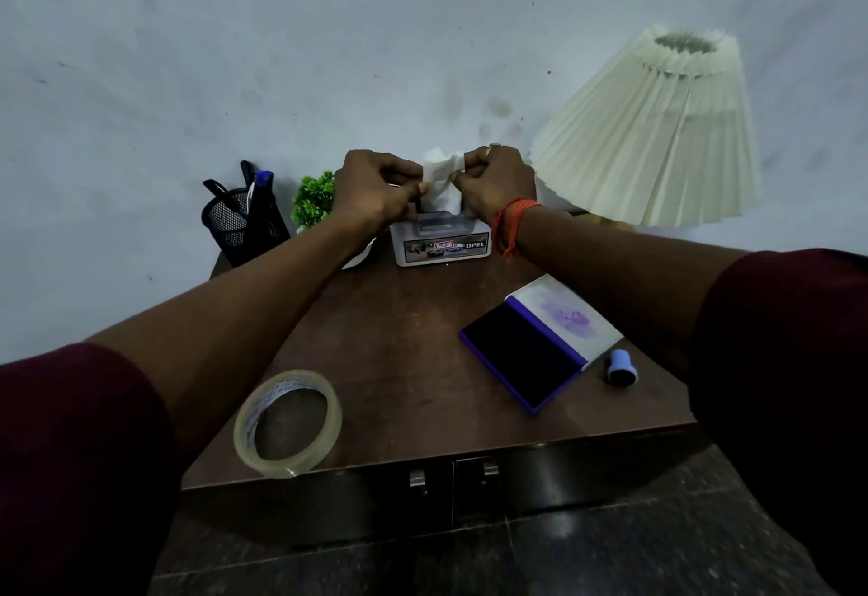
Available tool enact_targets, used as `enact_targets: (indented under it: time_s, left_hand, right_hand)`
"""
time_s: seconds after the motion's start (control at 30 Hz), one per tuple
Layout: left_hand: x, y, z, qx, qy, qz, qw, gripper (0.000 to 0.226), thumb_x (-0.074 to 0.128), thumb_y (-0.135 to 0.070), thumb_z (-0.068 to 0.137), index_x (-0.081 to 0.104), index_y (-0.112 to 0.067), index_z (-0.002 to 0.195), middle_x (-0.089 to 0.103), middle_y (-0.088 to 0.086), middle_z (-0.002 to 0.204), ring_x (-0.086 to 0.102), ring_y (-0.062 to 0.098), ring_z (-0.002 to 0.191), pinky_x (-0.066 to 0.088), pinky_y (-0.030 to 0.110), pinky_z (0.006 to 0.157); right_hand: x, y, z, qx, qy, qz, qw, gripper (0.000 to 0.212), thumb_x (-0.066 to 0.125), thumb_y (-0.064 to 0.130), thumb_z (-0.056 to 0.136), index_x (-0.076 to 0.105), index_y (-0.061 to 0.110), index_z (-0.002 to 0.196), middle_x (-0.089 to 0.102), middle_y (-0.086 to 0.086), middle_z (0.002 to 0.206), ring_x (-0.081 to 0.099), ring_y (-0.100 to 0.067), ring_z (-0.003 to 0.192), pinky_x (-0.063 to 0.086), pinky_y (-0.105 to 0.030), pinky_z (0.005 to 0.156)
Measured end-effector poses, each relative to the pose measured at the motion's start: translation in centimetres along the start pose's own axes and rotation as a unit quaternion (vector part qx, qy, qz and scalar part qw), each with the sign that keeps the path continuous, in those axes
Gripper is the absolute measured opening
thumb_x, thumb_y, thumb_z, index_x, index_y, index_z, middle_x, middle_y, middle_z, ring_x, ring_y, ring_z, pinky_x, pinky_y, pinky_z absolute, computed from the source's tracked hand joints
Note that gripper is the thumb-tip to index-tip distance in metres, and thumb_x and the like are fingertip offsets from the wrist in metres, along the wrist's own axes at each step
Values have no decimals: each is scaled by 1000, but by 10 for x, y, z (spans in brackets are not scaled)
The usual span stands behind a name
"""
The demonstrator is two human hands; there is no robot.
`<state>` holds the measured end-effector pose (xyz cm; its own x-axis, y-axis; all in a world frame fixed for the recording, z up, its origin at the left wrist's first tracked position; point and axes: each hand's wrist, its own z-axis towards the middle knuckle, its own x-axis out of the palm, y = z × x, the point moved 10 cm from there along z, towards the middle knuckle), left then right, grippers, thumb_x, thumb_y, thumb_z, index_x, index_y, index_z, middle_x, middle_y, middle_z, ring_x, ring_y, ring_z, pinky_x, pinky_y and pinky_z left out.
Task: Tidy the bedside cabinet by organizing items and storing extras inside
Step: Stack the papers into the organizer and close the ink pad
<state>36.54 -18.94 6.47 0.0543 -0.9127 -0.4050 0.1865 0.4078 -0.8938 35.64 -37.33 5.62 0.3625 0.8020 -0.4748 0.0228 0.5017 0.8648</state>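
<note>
Sleeves [70, 464] forward, tissue at risk

At the desk's [399, 351] back, above the tissue box [444, 245], a tissue [439, 184] is pinched by left hand [375, 189] and right hand [500, 184]. It could be torn, or the box lifted, by uneven pulling.

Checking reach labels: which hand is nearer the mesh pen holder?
Left. The left hand pinches the tissue just right of the pen holder, with the small plant between them; the right hand grips the tissue's other side, farther right, by the lampshade.
</note>
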Motion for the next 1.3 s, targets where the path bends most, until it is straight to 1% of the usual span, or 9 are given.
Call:
enact_targets:
  time_s: [0.13,0.27,0.4,0.47,0.6,0.77,0.97,1.1,1.3]
  left_hand:
    - [3,4,-1,-11,9,-28,1000,20,81,-8,75,71,-4,92,73,16,88,73,29,75,62,44,70]
    - [7,4,-2,-14,17,-40,999,32,80,-8,76,70,5,102,73,19,93,73,31,78,62,44,71]
    - [6,2,-1,-11,0,-43,999,26,79,-8,77,71,3,99,73,18,89,72,29,70,62,41,67]
    - [4,0,0,-5,-14,-42,999,21,79,-8,78,72,2,95,73,14,82,71,27,64,62,42,63]
    - [0,-4,0,4,-32,-27,999,14,77,-8,79,73,-1,90,72,8,74,72,28,62,62,44,58]
    - [0,0,-1,-1,-35,-35,999,15,76,-6,80,70,-1,92,71,13,74,72,32,66,61,45,58]
    - [-3,5,-3,-3,-47,-51,998,24,76,-5,79,70,-1,101,73,13,86,73,23,66,62,38,59]
    - [-3,4,-5,-3,-42,-57,997,25,75,-3,79,70,0,103,73,11,85,73,25,68,62,40,61]
    - [-7,-7,-16,10,-35,-58,998,26,75,-4,80,70,1,105,73,13,88,73,25,72,62,38,62]
  right_hand:
    - [4,-2,4,-6,14,-19,1000,12,67,22,81,70,25,92,74,-1,93,68,-19,91,54,-32,89]
    - [7,3,5,-25,11,-42,999,17,65,17,82,72,23,96,74,-1,95,68,-20,93,53,-27,86]
    - [11,3,9,-33,20,-41,998,12,64,16,80,67,27,86,70,-1,80,70,-25,80,57,-33,84]
    - [10,4,12,-39,18,-42,998,13,63,15,80,69,26,86,68,0,74,70,-24,76,57,-30,82]
    - [9,3,14,-36,29,-32,998,22,56,7,81,71,19,92,67,-3,75,64,-9,48,55,-23,57]
    - [16,-4,10,-4,60,9,998,20,59,-1,80,66,17,87,71,-13,90,71,-29,67,60,-38,54]
    - [14,-6,7,11,58,81,995,25,54,3,83,65,20,97,72,-8,86,73,-23,75,56,-29,48]
    - [9,-5,3,-4,47,75,996,26,53,7,86,66,16,107,71,-4,85,72,-19,77,60,-32,53]
    - [2,1,-7,-28,41,55,997,28,53,10,86,68,18,109,71,1,86,73,-20,74,62,-37,60]
